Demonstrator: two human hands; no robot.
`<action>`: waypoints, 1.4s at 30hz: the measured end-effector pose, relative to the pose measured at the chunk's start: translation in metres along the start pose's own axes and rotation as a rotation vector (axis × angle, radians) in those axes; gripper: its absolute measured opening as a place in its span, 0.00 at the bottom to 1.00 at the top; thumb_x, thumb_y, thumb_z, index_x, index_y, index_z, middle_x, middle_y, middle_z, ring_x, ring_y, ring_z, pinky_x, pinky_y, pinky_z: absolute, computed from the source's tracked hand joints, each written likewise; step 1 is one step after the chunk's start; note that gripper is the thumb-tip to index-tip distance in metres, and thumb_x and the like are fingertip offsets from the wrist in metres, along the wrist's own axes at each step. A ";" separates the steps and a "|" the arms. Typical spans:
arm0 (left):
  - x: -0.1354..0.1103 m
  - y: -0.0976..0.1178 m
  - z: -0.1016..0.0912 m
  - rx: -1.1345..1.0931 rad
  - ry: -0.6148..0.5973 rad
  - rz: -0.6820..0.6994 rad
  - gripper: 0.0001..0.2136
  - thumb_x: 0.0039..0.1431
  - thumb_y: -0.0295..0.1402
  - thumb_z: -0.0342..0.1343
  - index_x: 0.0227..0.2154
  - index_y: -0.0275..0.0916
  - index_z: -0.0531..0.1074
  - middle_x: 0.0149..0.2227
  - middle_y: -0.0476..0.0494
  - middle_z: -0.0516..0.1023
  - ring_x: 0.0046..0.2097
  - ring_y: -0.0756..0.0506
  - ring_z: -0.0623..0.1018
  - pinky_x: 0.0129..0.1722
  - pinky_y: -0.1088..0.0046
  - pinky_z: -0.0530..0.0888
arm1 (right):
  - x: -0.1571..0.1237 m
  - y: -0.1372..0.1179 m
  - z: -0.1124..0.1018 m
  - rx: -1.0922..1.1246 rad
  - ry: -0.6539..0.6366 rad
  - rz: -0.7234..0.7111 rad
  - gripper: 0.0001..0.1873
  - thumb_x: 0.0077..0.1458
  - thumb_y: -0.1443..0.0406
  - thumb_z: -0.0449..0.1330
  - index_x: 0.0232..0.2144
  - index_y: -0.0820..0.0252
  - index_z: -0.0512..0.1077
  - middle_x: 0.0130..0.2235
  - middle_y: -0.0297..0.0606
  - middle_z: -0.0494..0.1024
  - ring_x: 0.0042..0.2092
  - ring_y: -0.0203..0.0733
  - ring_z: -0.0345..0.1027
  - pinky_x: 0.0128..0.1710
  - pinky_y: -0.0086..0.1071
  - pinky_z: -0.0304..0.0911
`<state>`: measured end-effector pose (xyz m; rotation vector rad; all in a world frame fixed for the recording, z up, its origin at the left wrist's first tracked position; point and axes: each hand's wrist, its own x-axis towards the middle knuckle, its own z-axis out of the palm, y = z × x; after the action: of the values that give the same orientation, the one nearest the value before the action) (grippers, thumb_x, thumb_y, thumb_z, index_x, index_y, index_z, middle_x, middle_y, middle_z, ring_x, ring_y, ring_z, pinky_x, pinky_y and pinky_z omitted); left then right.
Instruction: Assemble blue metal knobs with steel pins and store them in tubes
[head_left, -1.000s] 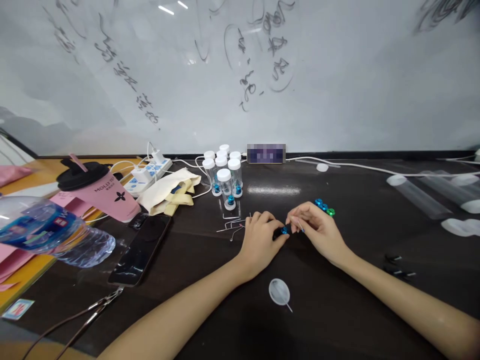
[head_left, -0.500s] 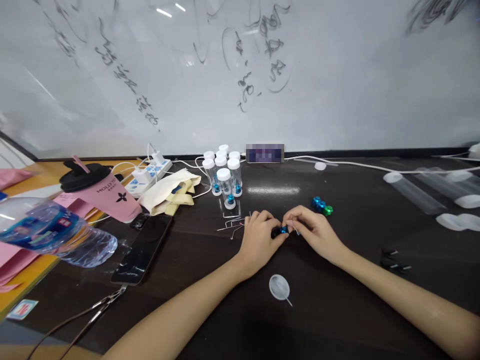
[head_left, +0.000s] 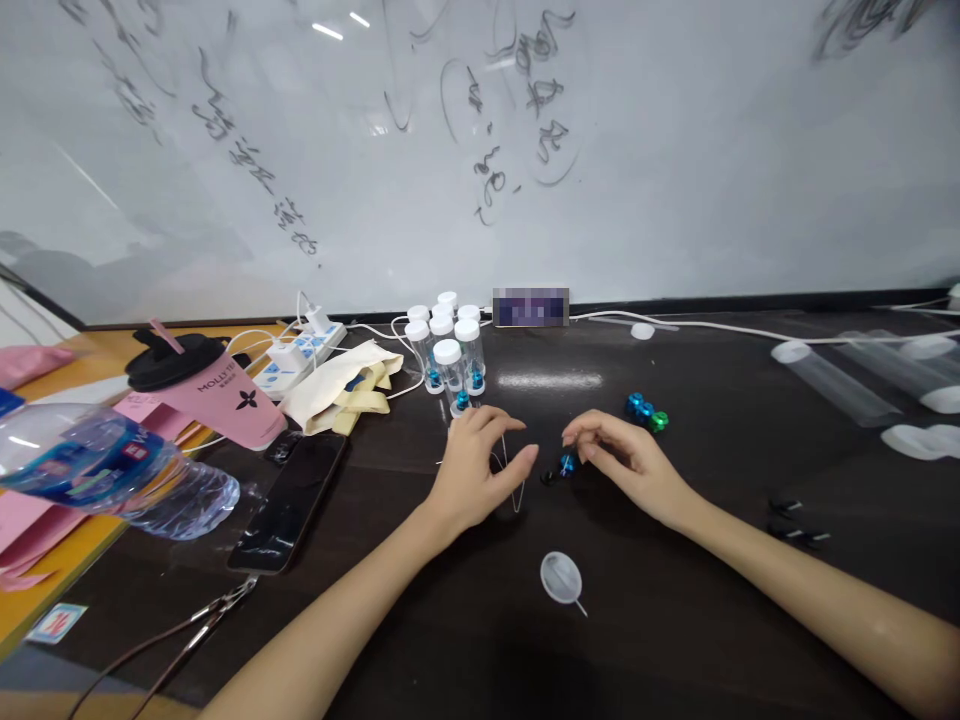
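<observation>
My left hand (head_left: 480,475) hovers above several thin bent metal wires, thumb and forefinger spread apart. One bent wire (head_left: 517,495) shows beside the thumb, and I see no grip on it. My right hand (head_left: 626,462) has its fingertips pinched together; what they hold is too small to make out. Just below these fingertips is a small shiny blue part (head_left: 568,463), with a small black piece (head_left: 549,478) beside it. To the right, more small blue parts (head_left: 639,407) and a green part (head_left: 659,421) lie on the dark table.
Capped clear tubes (head_left: 470,350) with blue parts inside stand behind my left hand. A clear lid-like disc (head_left: 561,578) lies in front. Further left are a phone (head_left: 289,505), a water bottle (head_left: 112,465) and a pink cup (head_left: 225,395). Clear tubes (head_left: 836,385) lie at right.
My left hand has let go of the small black and blue piece, moved left and opened over the bent wires. My right hand stays nearly where it was, still pinched.
</observation>
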<state>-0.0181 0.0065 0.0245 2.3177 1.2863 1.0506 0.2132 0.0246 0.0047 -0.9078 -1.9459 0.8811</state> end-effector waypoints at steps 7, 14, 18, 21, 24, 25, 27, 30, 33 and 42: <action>-0.009 -0.027 -0.007 0.135 0.004 -0.049 0.06 0.62 0.29 0.51 0.37 0.40 0.73 0.40 0.44 0.75 0.44 0.43 0.71 0.46 0.63 0.66 | 0.002 0.004 0.001 0.057 0.063 0.055 0.09 0.61 0.68 0.51 0.40 0.56 0.71 0.30 0.33 0.68 0.33 0.40 0.65 0.35 0.34 0.61; -0.009 -0.039 -0.004 0.396 -0.223 0.083 0.10 0.63 0.23 0.48 0.40 0.40 0.72 0.43 0.44 0.74 0.45 0.41 0.69 0.41 0.64 0.65 | 0.006 0.019 0.000 0.123 0.195 0.217 0.10 0.59 0.68 0.52 0.41 0.55 0.71 0.37 0.35 0.73 0.32 0.38 0.65 0.34 0.33 0.60; -0.008 -0.038 -0.004 0.468 -0.276 0.088 0.08 0.64 0.23 0.47 0.37 0.40 0.70 0.41 0.44 0.74 0.44 0.42 0.69 0.40 0.65 0.64 | 0.007 0.025 -0.001 0.130 0.230 0.238 0.10 0.58 0.69 0.52 0.40 0.56 0.71 0.36 0.35 0.72 0.31 0.37 0.64 0.32 0.33 0.59; -0.008 -0.037 -0.002 0.459 -0.291 0.076 0.09 0.65 0.24 0.45 0.33 0.39 0.68 0.39 0.45 0.73 0.43 0.43 0.69 0.39 0.66 0.64 | 0.007 0.025 -0.001 0.123 0.224 0.229 0.10 0.57 0.68 0.52 0.40 0.57 0.71 0.36 0.36 0.72 0.31 0.37 0.64 0.31 0.33 0.59; -0.008 -0.035 -0.002 0.431 -0.265 0.060 0.09 0.65 0.24 0.44 0.32 0.39 0.67 0.38 0.44 0.73 0.41 0.43 0.69 0.38 0.66 0.64 | 0.006 0.024 -0.001 0.115 0.220 0.220 0.10 0.56 0.69 0.52 0.40 0.58 0.71 0.36 0.36 0.72 0.30 0.38 0.64 0.31 0.33 0.60; -0.008 -0.034 -0.003 0.412 -0.239 0.047 0.09 0.65 0.24 0.44 0.32 0.39 0.67 0.37 0.44 0.73 0.40 0.43 0.69 0.38 0.66 0.64 | 0.006 0.023 -0.001 0.112 0.221 0.217 0.10 0.56 0.69 0.52 0.40 0.58 0.71 0.36 0.36 0.72 0.30 0.38 0.64 0.31 0.33 0.60; -0.008 -0.031 -0.005 0.335 -0.154 0.015 0.09 0.65 0.24 0.44 0.32 0.39 0.67 0.36 0.45 0.73 0.38 0.44 0.69 0.38 0.66 0.64 | 0.006 0.022 -0.001 0.107 0.229 0.210 0.10 0.57 0.69 0.52 0.40 0.58 0.70 0.36 0.37 0.72 0.30 0.38 0.64 0.31 0.33 0.60; -0.008 -0.024 -0.010 0.074 0.009 -0.072 0.08 0.64 0.23 0.45 0.32 0.40 0.66 0.34 0.47 0.72 0.37 0.46 0.70 0.38 0.69 0.66 | 0.006 0.021 -0.001 0.100 0.248 0.196 0.10 0.57 0.69 0.52 0.39 0.58 0.70 0.36 0.36 0.72 0.30 0.37 0.64 0.30 0.33 0.60; -0.008 -0.015 -0.011 -0.249 0.133 -0.220 0.07 0.62 0.25 0.47 0.30 0.40 0.66 0.31 0.50 0.71 0.33 0.48 0.70 0.34 0.73 0.66 | 0.006 0.020 0.000 0.091 0.276 0.180 0.09 0.58 0.69 0.52 0.39 0.58 0.70 0.36 0.36 0.72 0.30 0.36 0.64 0.30 0.32 0.60; -0.015 0.008 0.008 -0.834 0.121 -0.407 0.05 0.60 0.30 0.54 0.28 0.37 0.68 0.26 0.51 0.69 0.28 0.52 0.66 0.29 0.76 0.65 | -0.005 -0.006 -0.001 -0.144 0.393 -0.122 0.10 0.62 0.69 0.52 0.43 0.54 0.71 0.36 0.38 0.72 0.33 0.40 0.67 0.36 0.36 0.64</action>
<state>-0.0127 -0.0098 0.0171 1.3337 1.0118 1.2671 0.2147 0.0175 0.0082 -0.9532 -1.7143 0.4550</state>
